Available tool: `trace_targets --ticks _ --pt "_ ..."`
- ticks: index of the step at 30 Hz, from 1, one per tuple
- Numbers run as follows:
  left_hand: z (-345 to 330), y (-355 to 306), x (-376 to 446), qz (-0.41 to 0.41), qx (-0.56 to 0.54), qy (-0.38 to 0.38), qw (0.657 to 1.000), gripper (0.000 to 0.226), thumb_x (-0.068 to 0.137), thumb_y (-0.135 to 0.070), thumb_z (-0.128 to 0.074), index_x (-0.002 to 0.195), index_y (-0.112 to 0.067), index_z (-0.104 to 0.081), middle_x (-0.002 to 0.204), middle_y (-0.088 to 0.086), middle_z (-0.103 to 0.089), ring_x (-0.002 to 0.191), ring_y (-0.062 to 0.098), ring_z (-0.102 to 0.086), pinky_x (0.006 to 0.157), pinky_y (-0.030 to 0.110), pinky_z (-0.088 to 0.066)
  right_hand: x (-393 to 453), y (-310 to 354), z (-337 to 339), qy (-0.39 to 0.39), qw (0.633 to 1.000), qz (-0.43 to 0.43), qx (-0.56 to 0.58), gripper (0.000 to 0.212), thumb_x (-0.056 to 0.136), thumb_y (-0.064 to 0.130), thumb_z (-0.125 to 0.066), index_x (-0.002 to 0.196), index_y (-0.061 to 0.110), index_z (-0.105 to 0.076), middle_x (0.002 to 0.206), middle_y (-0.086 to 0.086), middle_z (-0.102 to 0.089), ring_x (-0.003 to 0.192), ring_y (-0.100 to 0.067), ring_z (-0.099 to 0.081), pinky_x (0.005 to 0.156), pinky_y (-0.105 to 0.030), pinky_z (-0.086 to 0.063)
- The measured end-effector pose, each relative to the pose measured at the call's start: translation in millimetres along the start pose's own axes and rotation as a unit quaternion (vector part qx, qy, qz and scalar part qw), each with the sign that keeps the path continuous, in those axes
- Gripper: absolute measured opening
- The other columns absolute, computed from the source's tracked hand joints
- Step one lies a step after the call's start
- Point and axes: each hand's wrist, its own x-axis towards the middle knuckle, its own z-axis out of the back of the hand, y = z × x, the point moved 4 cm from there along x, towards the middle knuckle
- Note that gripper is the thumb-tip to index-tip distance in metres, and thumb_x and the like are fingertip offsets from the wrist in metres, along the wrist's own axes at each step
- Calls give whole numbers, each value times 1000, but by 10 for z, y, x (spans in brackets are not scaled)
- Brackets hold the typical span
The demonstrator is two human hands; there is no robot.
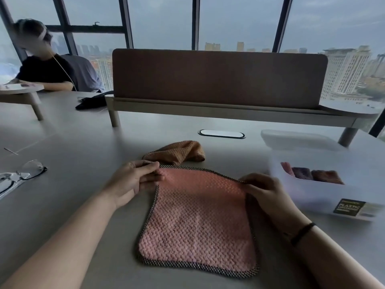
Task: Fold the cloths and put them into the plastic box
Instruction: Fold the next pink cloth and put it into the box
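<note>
A pink cloth (198, 222) lies spread flat on the surface (83, 147), right in front of the person. The left hand (133, 180) pinches its far left corner, fingers (153, 166) clamped on the dark stitched edge. The right hand (268, 192) grips the far right corner, fingers curled round the hem. Just beyond the pink cloth sits an orange cloth (177, 152), crumpled and not yet folded. To the right of the pink cloth stands the plastic box (325, 197), open, with a few folded cloths (312, 174) already inside; its lid (298, 138) rests behind it.

The likely next step is to bring the far edge toward the near one. The risk I'd watch is a crooked fold: if one hand travels faster, the corners won't meet and the bundle will sit lumpy in the box. The soft fabric could also slip from a light pinch. A pair of glasses (23, 174) lies well to the left of the pink cloth, out of harm's way.
</note>
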Motion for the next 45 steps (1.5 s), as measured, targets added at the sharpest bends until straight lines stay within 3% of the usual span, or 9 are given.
trace_targets --ticks 4,11,15,19,23,28,39,42,45 --pt "-13 27 -111 -40 84 17 996 57 49 -52 -92 72 -5 -73 71 14 -71 58 19 -69 49 25 -56 -87 -36 65 33 992 24 -121 23 75 -3 -67 72 19 -73 83 -1 -72 79 -15 -66 77 -24 -49" --pt "13 92 -130 -109 301 10 947 17 69 1 -85 76 -10 -74 75 6 -75 70 15 -67 66 22 -53 -212 -94 38 59 954 73 -284 24 67 6 -71 73 29 -72 92 13 -64 91 -8 -59 84 -30 -49" --pt "22 93 -138 -89 334 16 938 21 70 2 -84 85 -6 -73 77 9 -75 68 11 -66 55 19 -50 -229 -91 29 75 948 85 -298 24 65 17 -69 72 40 -70 94 16 -63 97 -5 -56 85 -24 -45" --pt "-13 68 -133 -111 378 18 919 21 69 -1 -86 82 -11 -74 78 5 -76 69 7 -67 67 15 -51 -222 -76 37 79 951 87 -287 10 64 38 -62 72 40 -68 95 16 -62 97 -1 -56 86 -22 -45" --pt "-20 93 -122 -129 413 29 901 22 72 0 -83 75 -20 -74 78 3 -75 67 7 -64 66 18 -50 -204 -106 31 60 946 96 -303 37 71 66 -60 74 30 -70 92 16 -63 96 -2 -57 83 -23 -46" --pt "-123 107 -136 -195 489 16 850 28 75 -1 -75 75 -28 -73 81 -9 -73 79 3 -65 70 11 -47 -202 -129 7 43 934 100 -340 26 76 56 -66 76 30 -67 93 18 -61 93 -10 -56 84 -33 -48" --pt "-488 130 -211 -335 652 -38 679 34 92 -39 -48 112 -28 -73 123 -11 -69 117 15 -60 102 38 -41 -184 -109 5 -9 918 97 -384 6 87 28 -63 91 24 -64 101 9 -64 95 -16 -62 76 -33 -50" --pt "-820 245 -305 -256 648 77 713 62 94 -66 -30 142 -32 -49 152 -11 -44 142 10 -37 119 35 -25 -215 -7 -92 -7 913 153 -377 21 89 33 -63 106 23 -69 120 5 -66 117 -15 -57 96 -31 -47" --pt "-971 429 -308 -152 711 152 670 87 81 -87 -15 155 -41 -12 164 -17 -6 152 8 -4 121 36 2 -262 45 -274 79 890 171 -414 55 89 63 -43 131 31 -58 143 10 -53 137 -11 -41 115 -31 -32"
